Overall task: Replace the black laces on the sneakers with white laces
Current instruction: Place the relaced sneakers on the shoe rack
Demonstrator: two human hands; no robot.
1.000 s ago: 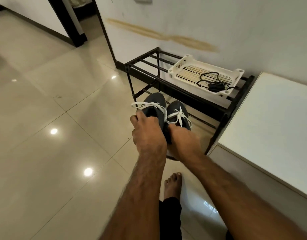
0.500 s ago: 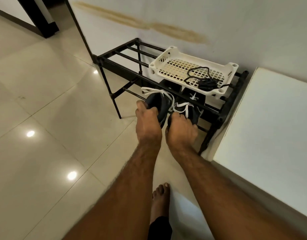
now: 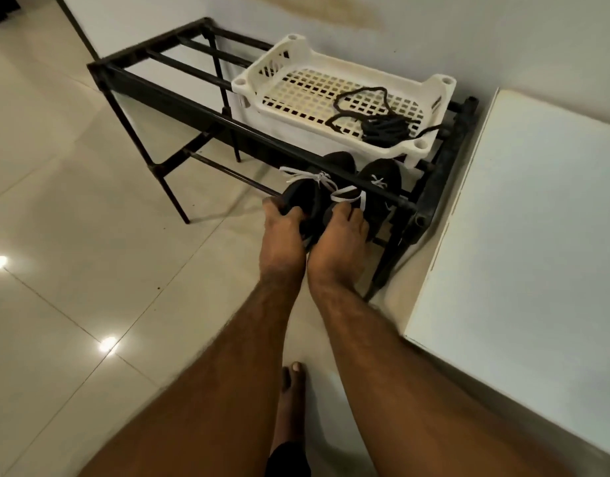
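Left hand (image 3: pixel 282 237) grips left dark fabric sneaker (image 3: pixel 305 197), right hand (image 3: pixel 339 241) grips right dark sneaker (image 3: pixel 381 180); white laces (image 3: pixel 325 182) tied; black metal shoe rack (image 3: pixel 200 113) at 12 o'clock.

1. I see both hands, the left hand (image 3: pixel 282 235) and right hand (image 3: pixel 341 237), now carry the sneakers (image 3: pixel 305 197) forward, toes under the rack's (image 3: pixel 207 113) top rail.
2. They sit lower than before.
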